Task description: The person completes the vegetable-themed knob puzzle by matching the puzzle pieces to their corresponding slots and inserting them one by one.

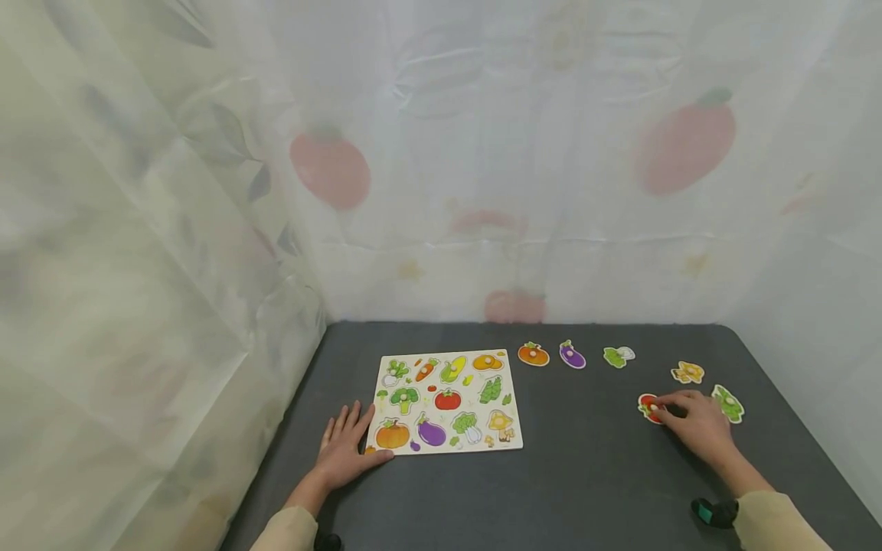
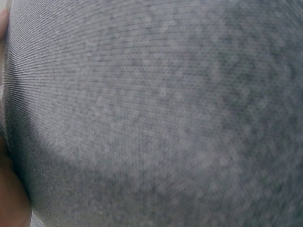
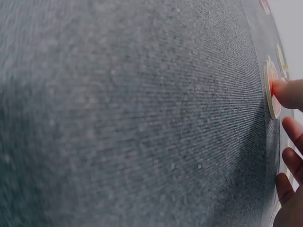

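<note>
partly under the right hand (image 1: 696, 425), a red piece (image 1: 648, 405)

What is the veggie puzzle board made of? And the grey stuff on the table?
The puzzle board looks like pale wood or pressed board with glossy printed vegetable pictures; its thin light edge suggests that, though painted card is possible. The loose tomato piece under the right hand seems the same, flat with a pale rim. The grey table cover is woven fabric: fine threads show up close.
</note>
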`<state>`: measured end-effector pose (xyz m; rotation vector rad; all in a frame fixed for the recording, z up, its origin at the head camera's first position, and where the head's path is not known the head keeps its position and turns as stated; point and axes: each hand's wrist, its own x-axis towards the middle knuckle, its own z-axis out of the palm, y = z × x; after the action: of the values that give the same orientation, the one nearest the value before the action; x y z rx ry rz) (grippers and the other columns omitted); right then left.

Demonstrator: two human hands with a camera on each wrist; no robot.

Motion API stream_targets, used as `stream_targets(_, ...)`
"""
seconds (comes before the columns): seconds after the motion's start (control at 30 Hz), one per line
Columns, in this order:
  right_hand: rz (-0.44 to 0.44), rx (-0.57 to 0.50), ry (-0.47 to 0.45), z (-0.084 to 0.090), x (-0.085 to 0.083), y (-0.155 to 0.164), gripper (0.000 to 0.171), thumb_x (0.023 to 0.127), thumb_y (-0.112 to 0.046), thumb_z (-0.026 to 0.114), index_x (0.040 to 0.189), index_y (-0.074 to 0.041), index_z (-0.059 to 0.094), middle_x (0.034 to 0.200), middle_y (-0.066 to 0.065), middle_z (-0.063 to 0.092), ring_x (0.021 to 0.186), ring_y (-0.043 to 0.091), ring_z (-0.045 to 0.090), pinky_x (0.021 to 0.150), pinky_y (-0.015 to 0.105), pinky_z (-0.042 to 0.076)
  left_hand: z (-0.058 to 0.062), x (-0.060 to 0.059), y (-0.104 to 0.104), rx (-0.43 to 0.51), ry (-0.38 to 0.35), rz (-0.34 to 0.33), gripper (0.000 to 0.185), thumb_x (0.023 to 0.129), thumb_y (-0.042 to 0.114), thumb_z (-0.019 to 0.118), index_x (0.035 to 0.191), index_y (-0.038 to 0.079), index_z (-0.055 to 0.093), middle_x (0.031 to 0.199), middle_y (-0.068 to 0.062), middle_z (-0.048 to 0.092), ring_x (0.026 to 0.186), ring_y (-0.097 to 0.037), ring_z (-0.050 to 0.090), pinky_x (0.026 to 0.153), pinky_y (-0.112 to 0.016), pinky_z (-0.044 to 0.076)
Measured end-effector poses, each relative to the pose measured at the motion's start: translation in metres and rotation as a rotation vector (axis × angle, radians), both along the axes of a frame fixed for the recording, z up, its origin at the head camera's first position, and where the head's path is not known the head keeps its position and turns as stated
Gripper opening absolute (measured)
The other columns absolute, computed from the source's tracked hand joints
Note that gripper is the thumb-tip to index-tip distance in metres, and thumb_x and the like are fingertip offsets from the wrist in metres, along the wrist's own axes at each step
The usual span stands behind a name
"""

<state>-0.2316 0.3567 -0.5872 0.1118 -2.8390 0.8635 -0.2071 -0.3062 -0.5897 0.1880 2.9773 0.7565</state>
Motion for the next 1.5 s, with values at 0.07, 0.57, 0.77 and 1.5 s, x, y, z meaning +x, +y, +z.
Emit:
stream_targets(0.07, 0.009, 0.003, 0.014, 0.0008, 0.0001, -0.0003, 0.028, 0.096, -0.030, 0.074, 0.108, -0.005, 0.077, 0.120, 0.026, 0.058, 0.111, 0.052, 0.045, 0.082, 0.070, 0.034, 0.0006, 0.0004, 0.0000, 0.000, 0.004, -0.002, 0.109, 0.080, 0.070, 0.073, 0.163, 0.014, 0.031, 0.167, -0.024, 0.017, 0.153, -0.047, 0.006, 0.119, -0.065, -0.002)
stream_targets(0.57, -0.056, -0.028, 0.013, -0.0002, -0.0002, -0.0095, 0.035, 0.092, -0.039, 0.077, 0.100, -0.006, 0.078, 0.120, 0.028, 0.056, 0.113, 0.054, 0.040, 0.087, 0.072, 0.028, -0.0044, 0.0003, -0.0012, -0.005, -0.006, 0.005, 0.111, 0.079, 0.075, 0.071, 0.164, 0.016, 0.029, 0.169, -0.021, 0.015, 0.154, -0.045, 0.003, 0.120, -0.064, -0.004)
stream_targets(0.77, -0.030, -0.057, -0.016, 0.0002, -0.0003, -0.0068, 0.036, 0.094, -0.037, 0.075, 0.108, -0.004, 0.077, 0.124, 0.030, 0.055, 0.118, 0.055, 0.039, 0.092, 0.074, 0.025, -0.0022, 0.0032, -0.0002, 0.022, 0.022, -0.005, 0.109, 0.080, 0.071, 0.072, 0.163, 0.014, 0.031, 0.167, -0.025, 0.017, 0.153, -0.048, 0.005, 0.119, -0.066, -0.003)
stream_targets(1.5, 0.019, -0.013, -0.030, 0.0019, -0.0016, -0.0050, 0.031, 0.096, -0.033, 0.073, 0.108, -0.005, 0.077, 0.123, 0.030, 0.056, 0.117, 0.056, 0.037, 0.091, 0.073, 0.027, -0.0049, -0.0008, -0.0017, 0.003, 0.000, -0.007, 0.110, 0.081, 0.073, 0.070, 0.164, 0.015, 0.028, 0.168, -0.023, 0.013, 0.153, -0.047, 0.003, 0.118, -0.065, -0.004)
